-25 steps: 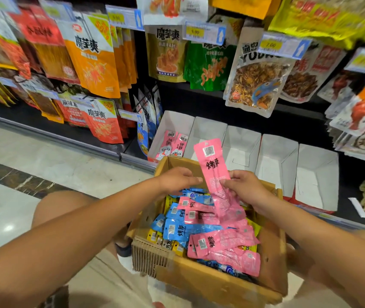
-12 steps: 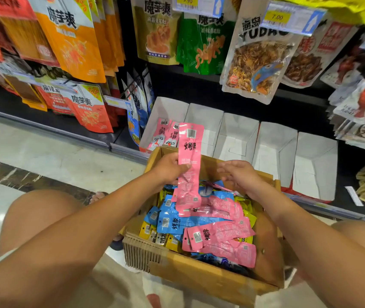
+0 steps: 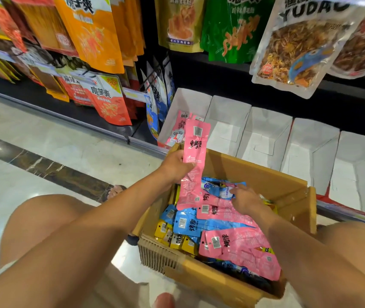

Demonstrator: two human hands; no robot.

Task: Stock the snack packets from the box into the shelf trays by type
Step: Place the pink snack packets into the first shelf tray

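left hand [image 3: 177, 166] pinches pink packet [image 3: 196, 147] upright above box [image 3: 257, 174]; right hand [image 3: 247, 200] touches blue packet [image 3: 216, 189], grip unclear.

White trays [image 3: 263, 138] open-topped; hanging pouch [image 3: 297, 52] above; box rim [image 3: 255, 172] in front.

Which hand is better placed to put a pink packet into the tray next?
Left. The left hand grips a pink packet, raised in front of the leftmost tray, where that type lies; the right hand is down in the box.
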